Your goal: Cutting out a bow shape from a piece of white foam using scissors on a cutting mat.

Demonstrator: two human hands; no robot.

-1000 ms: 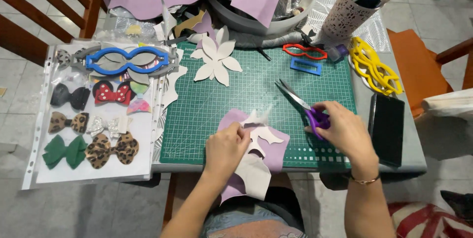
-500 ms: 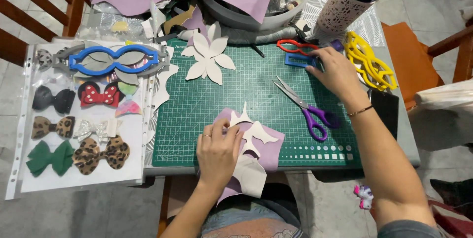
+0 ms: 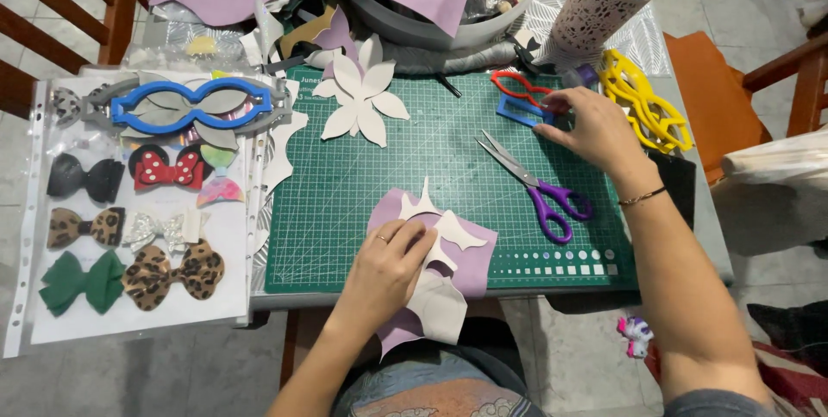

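Note:
My left hand (image 3: 386,272) presses down on a lilac sheet (image 3: 479,272) with white cut-out shapes (image 3: 455,229) on it, at the near edge of the green cutting mat (image 3: 362,175); its fingers curl over the pieces. My right hand (image 3: 597,128) is stretched to the mat's far right, fingertips pinching the end of a blue rectangular template (image 3: 516,110), just below a red template (image 3: 517,85). Scissors with purple handles (image 3: 552,199) lie loose on the mat between my hands, blades apart.
A clear sleeve (image 3: 129,313) with several fabric bows and a blue bow-shaped template (image 3: 191,106) lies at the left. A white flower cut-out (image 3: 360,102), yellow templates (image 3: 642,100), a perforated white cup (image 3: 595,12), a grey basin and wooden chairs surround the mat.
My right hand let go of the scissors, which now lie on the mat, and reached up right to the blue template. My left hand stayed on the lilac sheet.

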